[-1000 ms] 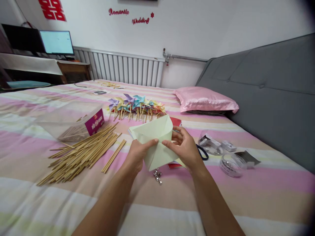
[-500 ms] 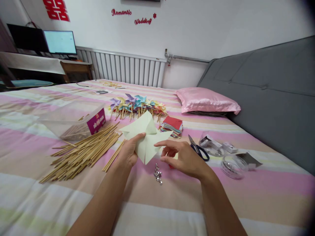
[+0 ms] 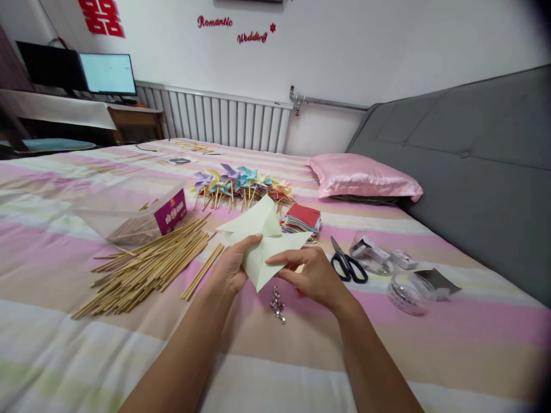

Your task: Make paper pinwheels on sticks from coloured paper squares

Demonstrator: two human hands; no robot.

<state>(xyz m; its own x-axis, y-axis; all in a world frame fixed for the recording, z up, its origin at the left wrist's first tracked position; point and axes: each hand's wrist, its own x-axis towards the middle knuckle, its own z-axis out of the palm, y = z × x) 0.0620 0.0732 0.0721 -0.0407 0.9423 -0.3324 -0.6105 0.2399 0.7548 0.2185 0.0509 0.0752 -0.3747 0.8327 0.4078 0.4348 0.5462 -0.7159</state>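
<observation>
A pale green sheet of paper [image 3: 253, 221], cut in from its corners, is held up over the bed. My left hand [image 3: 235, 264] grips it from the left, thumb on top near the centre and fingers beneath. My right hand [image 3: 312, 275] pinches the paper's right side between index finger and thumb; its other fingers are curled underneath. Below the paper a small pile of silvery metal fasteners [image 3: 278, 305] lies on the striped sheet. A bit of something red [image 3: 300, 292] shows partly behind my right hand.
Wooden sticks [image 3: 150, 269] lie left, beside a clear plastic tub [image 3: 124, 212]. Finished paper pinwheels [image 3: 241, 180] and a coloured paper stack [image 3: 302, 219] are behind. Right are scissors [image 3: 348, 264], a clear round container [image 3: 411, 292] and small boxes. A pink pillow [image 3: 361, 176] rests farther back.
My right hand has moved left onto the paper and closed on its right side. The left hand keeps its hold, and the paper is shifted slightly right.
</observation>
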